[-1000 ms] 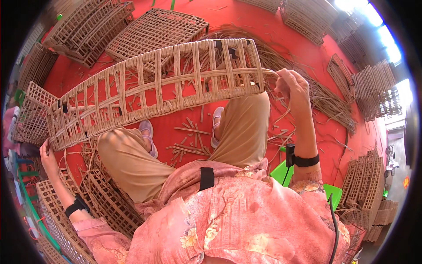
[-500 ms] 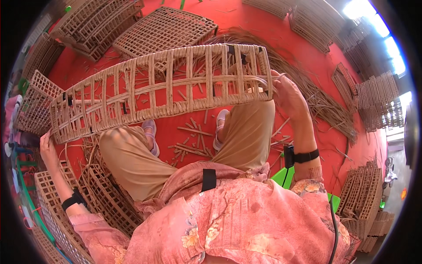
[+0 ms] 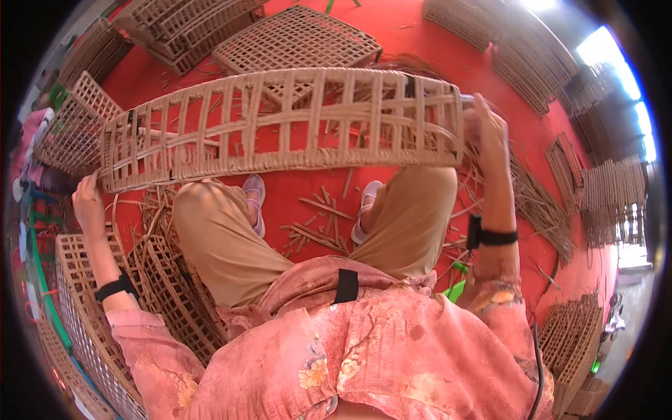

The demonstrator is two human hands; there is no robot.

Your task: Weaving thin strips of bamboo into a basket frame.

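Two hands at one long woven frame, held across the lap

Hands: 2. The left hand [image 3: 87,199] is closed in a narrow grip on the frame's near left corner. The right hand [image 3: 488,136] is at the frame's right end, fingers bent; motion blur there, so cannot tell whether they grip the edge or the pale strip [image 3: 465,99] beside them.

Frame: 1. The long woven frame [image 3: 308,158] spans the gap between the hands, bowed in this wide view, its lower rim passing in front of two knees; contact with them cannot be told. Uprights: at least eight. Black ties: at least two, one toward each end.

On the person: 2 black wristbands, one on the left forearm [image 3: 115,285] and one on the right [image 3: 498,238], the latter with 1 small box [image 3: 474,232]. Shoes: 2, below the frame on the red floor [image 3: 280,198].

Around: 1 broad lattice piece [image 3: 297,42] beyond the frame; 2 lattice pieces by the left leg, one pale [image 3: 78,262], one darker [image 3: 166,280]. Short cut strips [image 3: 318,236] between the shoes and 1 heap of long strands [image 3: 547,206] at right: too many pieces to count.
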